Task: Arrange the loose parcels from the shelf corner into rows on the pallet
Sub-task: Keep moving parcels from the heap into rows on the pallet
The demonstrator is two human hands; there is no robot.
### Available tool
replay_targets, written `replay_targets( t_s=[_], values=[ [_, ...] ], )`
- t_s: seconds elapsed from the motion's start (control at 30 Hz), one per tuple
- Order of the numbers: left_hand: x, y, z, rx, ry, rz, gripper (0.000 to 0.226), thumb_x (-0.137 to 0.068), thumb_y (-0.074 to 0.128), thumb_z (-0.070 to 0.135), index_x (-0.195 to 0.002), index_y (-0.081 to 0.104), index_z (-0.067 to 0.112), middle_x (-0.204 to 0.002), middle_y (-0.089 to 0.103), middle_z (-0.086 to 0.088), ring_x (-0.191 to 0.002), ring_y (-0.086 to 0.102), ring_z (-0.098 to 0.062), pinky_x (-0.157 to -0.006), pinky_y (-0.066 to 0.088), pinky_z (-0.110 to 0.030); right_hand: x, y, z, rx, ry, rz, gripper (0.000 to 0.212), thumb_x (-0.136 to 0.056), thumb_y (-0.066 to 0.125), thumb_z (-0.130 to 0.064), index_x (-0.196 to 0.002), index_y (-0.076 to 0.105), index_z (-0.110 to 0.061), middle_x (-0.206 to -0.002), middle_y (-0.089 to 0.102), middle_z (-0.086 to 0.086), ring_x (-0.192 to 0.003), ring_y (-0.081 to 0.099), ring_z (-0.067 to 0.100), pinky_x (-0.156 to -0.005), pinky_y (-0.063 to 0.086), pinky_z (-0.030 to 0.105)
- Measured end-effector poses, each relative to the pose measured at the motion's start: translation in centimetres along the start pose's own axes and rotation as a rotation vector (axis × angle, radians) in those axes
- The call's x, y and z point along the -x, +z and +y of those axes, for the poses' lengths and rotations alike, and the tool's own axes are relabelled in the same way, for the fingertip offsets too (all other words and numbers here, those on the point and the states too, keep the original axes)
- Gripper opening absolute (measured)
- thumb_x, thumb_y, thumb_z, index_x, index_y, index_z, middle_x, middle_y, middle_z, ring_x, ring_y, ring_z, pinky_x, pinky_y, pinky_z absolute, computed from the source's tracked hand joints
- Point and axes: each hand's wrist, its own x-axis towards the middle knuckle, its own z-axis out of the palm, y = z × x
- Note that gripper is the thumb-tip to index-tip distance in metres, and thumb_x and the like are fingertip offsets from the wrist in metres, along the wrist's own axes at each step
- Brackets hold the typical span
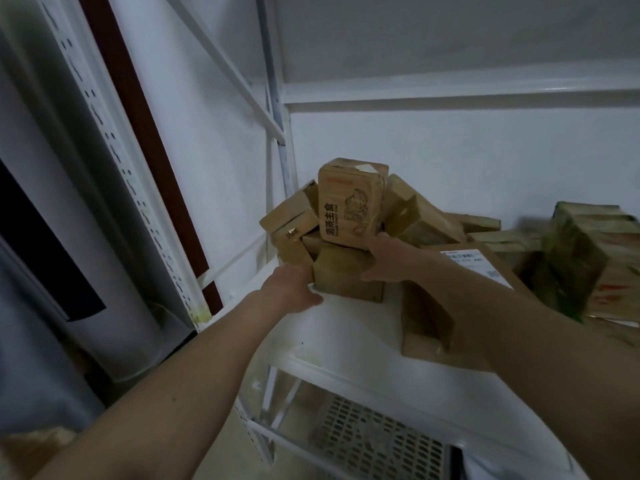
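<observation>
At the white metal shelf [349,327] corner, my left hand [291,289] and right hand [384,259] each grasping one side of a plain brown cardboard parcel [346,275], printed brown carton [349,206] upright above

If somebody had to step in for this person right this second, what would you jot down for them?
Left hand: pressed against the left side of the front brown box on the white shelf, fingers hidden behind it.
Right hand: gripping the same box's right top edge, fingertips by the upright printed box above.
Parcels: a loose heap still sits in the shelf corner; a labelled carton and green-wrapped packs lie to the right.
Done: nothing visibly moved; the pallet is out of view.
Left: lift out the front box, mind the upright one toppling, then clear the heap into rows.
</observation>
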Motion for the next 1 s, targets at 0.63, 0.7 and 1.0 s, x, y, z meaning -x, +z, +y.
replay_targets(
  t_s=[0.63, 0.7, 1.0],
  values=[
    [-22.1, -8.6, 0.7, 0.701, -0.067, 0.055, 0.112, -0.062, 0.085, 0.049, -0.146, 0.019, 0.015, -0.138, 0.045, -0.003, -0.1, 0.039, -0.009, -0.057, 0.036, -0.017, -17.5, -7.3, 6.5, -1.189, 0.548, 0.22, 0.081, -0.083, 0.04, -0.074, -0.147, 0.025, -0.026, -0.143, 0.04, 0.01, -0.123, 0.045, 0.036, -0.093, 0.041, 0.056],
    [-23.0, -8.5, 0.4, 0.755, -0.039, 0.036, 0.113, -0.06, 0.085, 0.051, -0.146, 0.021, 0.018, -0.129, 0.049, 0.005, -0.098, 0.042, -0.005, -0.052, 0.036, -0.014, -18.3, -7.3, 6.5, -1.233, 0.584, 0.208, 0.08, -0.083, 0.04, -0.073, -0.147, 0.025, -0.027, -0.136, 0.044, 0.012, -0.118, 0.047, 0.036, -0.089, 0.041, 0.056],
    [-21.3, -8.3, 0.0, 1.051, 0.14, -0.15, 0.063, -0.054, 0.091, 0.034, -0.112, 0.067, 0.03, -0.107, 0.072, 0.003, -0.095, 0.07, -0.011, -0.066, 0.056, -0.024, -17.4, -5.2, 5.3, -1.469, 0.594, 0.28, 0.04, -0.097, 0.035, -0.052, -0.125, 0.046, -0.026, -0.104, 0.06, 0.011, -0.095, 0.055, 0.03, -0.095, 0.042, 0.062]
  ],
)
